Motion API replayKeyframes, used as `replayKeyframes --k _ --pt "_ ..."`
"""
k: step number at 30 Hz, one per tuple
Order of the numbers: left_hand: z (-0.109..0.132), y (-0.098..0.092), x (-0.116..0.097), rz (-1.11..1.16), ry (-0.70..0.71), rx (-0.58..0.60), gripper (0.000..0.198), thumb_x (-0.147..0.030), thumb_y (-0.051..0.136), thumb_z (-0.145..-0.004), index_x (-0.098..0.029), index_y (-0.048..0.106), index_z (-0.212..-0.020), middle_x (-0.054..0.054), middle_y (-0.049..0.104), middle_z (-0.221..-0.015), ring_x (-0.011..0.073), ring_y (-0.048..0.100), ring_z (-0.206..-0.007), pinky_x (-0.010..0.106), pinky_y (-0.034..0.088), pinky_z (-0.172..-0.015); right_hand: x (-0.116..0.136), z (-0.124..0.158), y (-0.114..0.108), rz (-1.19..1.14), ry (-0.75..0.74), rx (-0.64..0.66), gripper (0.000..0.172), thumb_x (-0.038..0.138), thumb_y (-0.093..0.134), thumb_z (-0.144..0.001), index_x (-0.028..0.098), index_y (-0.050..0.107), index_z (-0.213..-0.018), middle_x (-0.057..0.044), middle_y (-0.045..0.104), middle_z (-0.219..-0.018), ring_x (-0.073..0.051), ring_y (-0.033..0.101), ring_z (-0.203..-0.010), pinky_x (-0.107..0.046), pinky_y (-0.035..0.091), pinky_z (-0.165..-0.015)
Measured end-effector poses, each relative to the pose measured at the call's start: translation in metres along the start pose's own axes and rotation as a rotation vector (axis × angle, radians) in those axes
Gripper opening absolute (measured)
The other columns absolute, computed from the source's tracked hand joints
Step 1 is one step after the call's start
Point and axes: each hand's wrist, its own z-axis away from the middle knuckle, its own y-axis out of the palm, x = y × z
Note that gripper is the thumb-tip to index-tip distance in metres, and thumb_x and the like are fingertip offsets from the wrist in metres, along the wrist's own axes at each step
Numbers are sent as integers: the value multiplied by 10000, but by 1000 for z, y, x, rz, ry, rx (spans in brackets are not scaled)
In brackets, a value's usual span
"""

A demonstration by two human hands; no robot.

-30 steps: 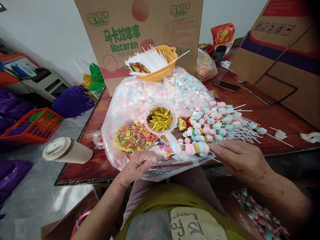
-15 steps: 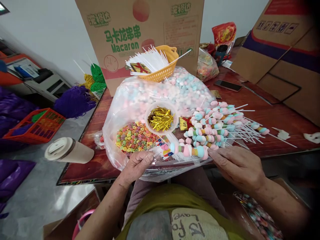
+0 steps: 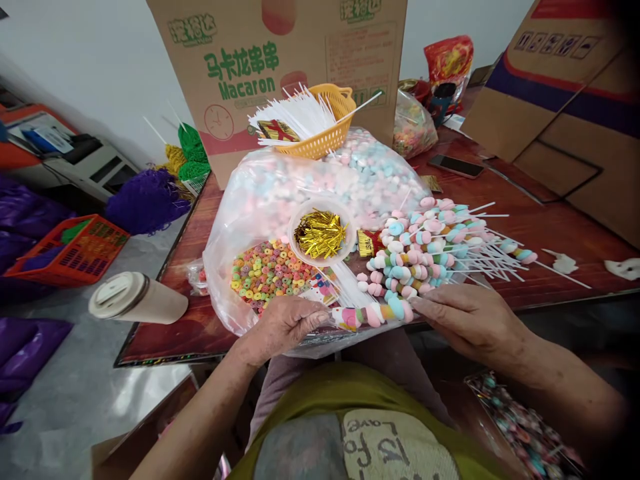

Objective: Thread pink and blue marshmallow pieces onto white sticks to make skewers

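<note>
My right hand (image 3: 470,320) pinches the stick end of a marshmallow skewer (image 3: 374,315), whose pink, blue and orange pieces point left. My left hand (image 3: 290,323) is closed on a clear printed plastic bag (image 3: 345,318), which covers the skewer's left end. Beyond my right hand, finished-looking skewers (image 3: 425,247) lie heaped with white sticks toward the right. Between my hands and the back sits a round tub (image 3: 323,232) of gold twist ties. Colourful cereal rings (image 3: 270,270) lie left of it, on a large clear bag of marshmallows (image 3: 260,180).
A yellow basket (image 3: 320,143) of white sticks rests on the marshmallow bag, before a tall cardboard box (image 3: 300,40). At left a lidded paper cup (image 3: 143,299) stands by the table edge. A phone (image 3: 456,167) and another carton (image 3: 560,113) are at right.
The skewer's left end has gone into the printed bag. My left hand has moved right, closer to my right hand, and the skewer sits slightly lower.
</note>
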Motion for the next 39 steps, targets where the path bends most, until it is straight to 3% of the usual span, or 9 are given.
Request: replayKeyframes --k 3,6,12,18,25,30,32,35,39 --pt "-4 -1 -1 -26 -1 27 352 -467 481 -866 -196 672 -983 9 644 -708 127 576 -640 193 367 -584 2 -5 -1 -44 19 41 190 132 494 -850 179 628 -977 -59 660 -831 -127 604 -732 -221 443 -614" --pt "-12 0 -5 -74 -56 60 584 -572 655 -679 -193 630 -1121 10 642 -707 155 567 -636 211 363 -576 5 -9 -2 -65 23 135 190 140 458 -865 175 630 -938 -54 642 -785 -118 579 -686 -216 405 -582" --pt "-30 14 -15 297 -267 382 394 -534 726 -593 -164 620 -676 -58 479 -562 94 442 -556 176 320 -514 8 -18 1 22 -69 226 237 101 405 -862 188 623 -834 -35 592 -702 -131 510 -663 -252 342 -603" --pt "-41 23 -17 545 -349 600 389 -438 770 -538 -162 530 -670 -61 465 -602 92 418 -573 185 315 -506 8 -29 8 56 -233 263 186 106 422 -880 169 596 -854 -22 546 -669 -146 455 -651 -287 293 -610" --pt "-59 33 -20 296 -320 552 564 -483 764 -530 -171 580 -963 -1 581 -811 176 538 -747 234 403 -615 12 -26 25 -49 -168 297 203 90 416 -843 166 603 -831 -15 553 -665 -133 431 -593 -290 225 -536" --pt "-52 4 -16 80 -193 366 900 -551 768 -488 -205 456 -1258 69 633 -1013 244 601 -890 273 436 -711 7 -12 30 -135 20 326 211 85 408 -833 171 599 -805 -8 533 -667 -115 448 -604 -257 245 -533" --pt "-45 -10 -15 -146 -173 341 803 -545 788 -436 -199 562 -1124 55 654 -866 249 613 -791 275 428 -668 4 -11 28 -164 54 281 213 80 403 -844 166 594 -804 -10 529 -668 -115 461 -630 -247 262 -547" --pt "-38 -15 -15 -314 -288 346 356 -420 755 -553 -194 638 -802 8 609 -652 195 579 -634 247 399 -588 4 -15 25 -172 48 250 210 75 399 -848 159 586 -801 -9 523 -658 -114 458 -626 -245 262 -547" --pt "-39 -5 -14 119 -397 533 220 -367 681 -650 -184 628 -759 -51 577 -621 112 530 -583 190 394 -567 10 -25 26 -36 -83 191 206 79 403 -839 163 584 -787 -15 535 -642 -126 429 -592 -275 228 -545"
